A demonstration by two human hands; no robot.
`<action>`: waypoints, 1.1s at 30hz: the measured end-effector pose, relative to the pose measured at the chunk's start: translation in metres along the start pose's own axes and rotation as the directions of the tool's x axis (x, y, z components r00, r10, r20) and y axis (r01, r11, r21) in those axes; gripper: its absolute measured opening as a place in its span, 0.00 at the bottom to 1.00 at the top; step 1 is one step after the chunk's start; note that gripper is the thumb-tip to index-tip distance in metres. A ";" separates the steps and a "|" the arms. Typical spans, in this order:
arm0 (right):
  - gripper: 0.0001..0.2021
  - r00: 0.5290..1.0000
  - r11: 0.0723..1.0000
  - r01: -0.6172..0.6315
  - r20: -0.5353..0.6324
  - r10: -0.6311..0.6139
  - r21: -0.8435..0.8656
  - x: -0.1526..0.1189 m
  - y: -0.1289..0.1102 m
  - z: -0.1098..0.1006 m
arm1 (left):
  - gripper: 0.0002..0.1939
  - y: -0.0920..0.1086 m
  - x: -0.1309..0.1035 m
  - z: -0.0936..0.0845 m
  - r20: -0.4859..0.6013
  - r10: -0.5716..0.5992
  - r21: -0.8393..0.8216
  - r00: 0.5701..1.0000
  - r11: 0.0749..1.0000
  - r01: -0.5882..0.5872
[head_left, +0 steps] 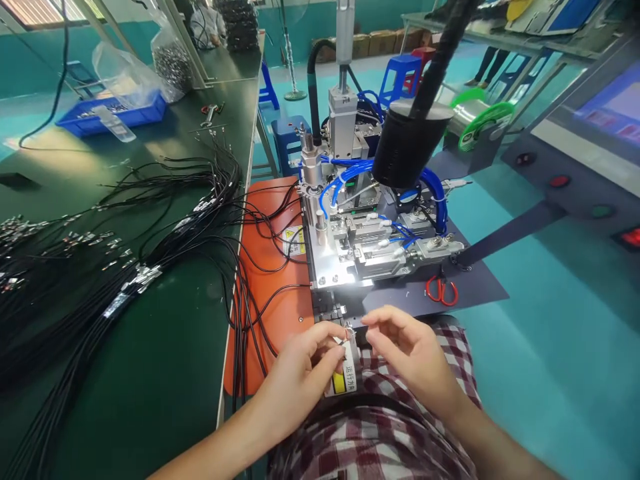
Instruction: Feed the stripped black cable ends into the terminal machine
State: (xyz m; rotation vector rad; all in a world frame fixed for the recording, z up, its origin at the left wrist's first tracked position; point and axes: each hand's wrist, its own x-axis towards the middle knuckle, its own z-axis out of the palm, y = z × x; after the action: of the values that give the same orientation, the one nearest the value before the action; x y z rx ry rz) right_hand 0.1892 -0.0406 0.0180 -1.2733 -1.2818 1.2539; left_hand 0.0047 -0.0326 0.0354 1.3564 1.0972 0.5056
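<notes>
Over the machine's front end, my left hand (313, 363) is closed in a pinch on the end of a thin black cable, from which fine wires stick out near the fingertips. Just to its right, my right hand (413, 350) has its thumb and fingers apart, with nothing visible between them. Below the fingers is a label (349, 370) with black characters and a yellow patch. The metal machine (360, 247) with blue air tubes stands just beyond both hands.
Black cables (250, 287) hang over the orange board (270, 280) and lie bundled on the green table (175, 373). Red-handled scissors (441, 291) lie right of the machine. A black cylinder (407, 150) overhangs it. The control panel (575, 180) is at right.
</notes>
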 end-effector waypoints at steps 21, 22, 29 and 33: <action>0.12 0.838 0.603 0.513 0.206 -0.505 -0.611 -0.001 0.008 0.000 | 0.07 0.002 0.010 0.005 -0.074 0.046 0.085 0.996 0.996 -0.040; 0.12 0.829 0.574 0.521 0.214 -0.517 -0.632 -0.001 0.009 0.000 | 0.07 0.001 0.010 0.005 -0.077 0.043 0.087 0.996 0.996 -0.037; 0.12 0.776 0.463 0.565 0.248 -0.580 -0.683 -0.002 0.012 -0.005 | 0.07 -0.001 0.009 0.007 -0.112 0.009 0.064 0.994 0.998 -0.002; 0.12 0.790 0.504 0.553 0.223 -0.572 -0.664 -0.003 0.015 -0.004 | 0.07 -0.003 0.011 0.006 -0.106 -0.026 -0.083 0.994 0.996 0.017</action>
State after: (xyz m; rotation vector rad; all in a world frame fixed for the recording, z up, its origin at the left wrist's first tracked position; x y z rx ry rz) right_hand 0.1939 -0.0437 0.0039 -1.1726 -2.0625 0.2322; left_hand 0.0138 -0.0271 0.0279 1.2561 1.1647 0.6070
